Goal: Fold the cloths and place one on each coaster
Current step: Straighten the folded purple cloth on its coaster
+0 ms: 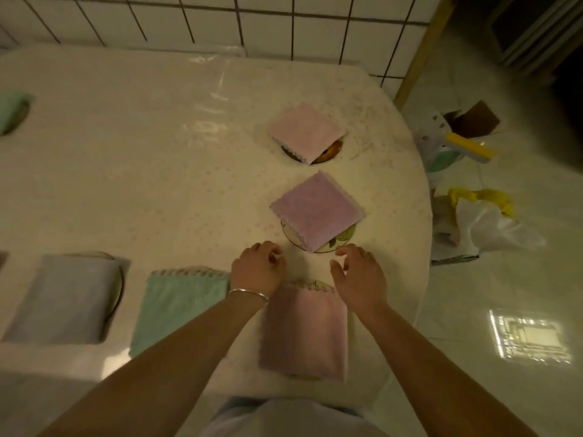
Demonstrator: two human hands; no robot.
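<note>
A folded purple cloth (316,209) lies on a round patterned coaster (339,241) in the middle of the table. Beyond it a folded pink cloth (307,130) covers another coaster (331,154). Nearest me a folded pink cloth (304,329) rests over a coaster whose rim (314,283) just shows. To its left lie a folded green cloth (179,305) and a grey cloth (67,296) on a coaster (118,290). My left hand (258,269) hovers with fingers curled, holding nothing. My right hand (359,277) is spread open just below the purple cloth.
The table (142,168) wears a pale plastic cover and curves away at the right. A green cloth (12,110) sits at the far left edge. Bags and boxes (467,216) clutter the floor on the right. A tiled wall (220,20) stands behind.
</note>
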